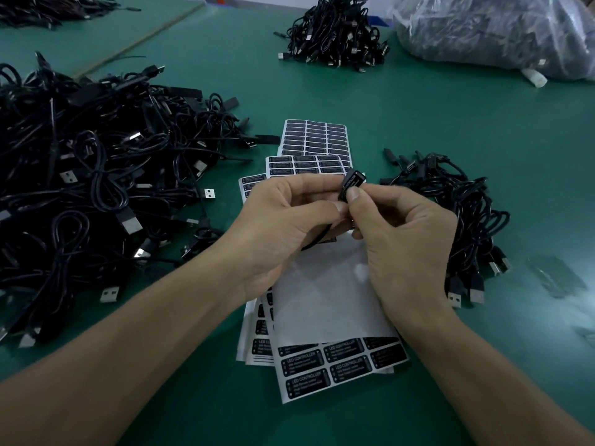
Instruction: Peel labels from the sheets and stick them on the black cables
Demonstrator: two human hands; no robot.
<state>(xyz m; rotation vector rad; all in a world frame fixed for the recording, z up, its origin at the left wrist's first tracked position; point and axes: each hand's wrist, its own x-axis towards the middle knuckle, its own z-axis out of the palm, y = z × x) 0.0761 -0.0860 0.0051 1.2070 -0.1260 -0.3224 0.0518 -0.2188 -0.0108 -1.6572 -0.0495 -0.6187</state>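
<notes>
Above the label sheets, both hands meet around one black cable's small controller block (351, 182), which bears a black label with white print. My left hand (283, 226) grips the block and its cable (317, 241), which trails down under the palm. My right hand (399, 239) pinches the block from the right, thumb pressed on its lower end. Beneath lie several label sheets (335, 304); the top one is mostly bare backing with black labels (341, 358) left along its near edge. Another sheet (314, 138) lies farther back, full of labels.
A big heap of black USB cables (96, 175) fills the left of the green table (450, 117). A smaller bundle (460, 220) lies to the right, another pile (335, 30) at the back, a clear bag of cables (502, 30) at the far right.
</notes>
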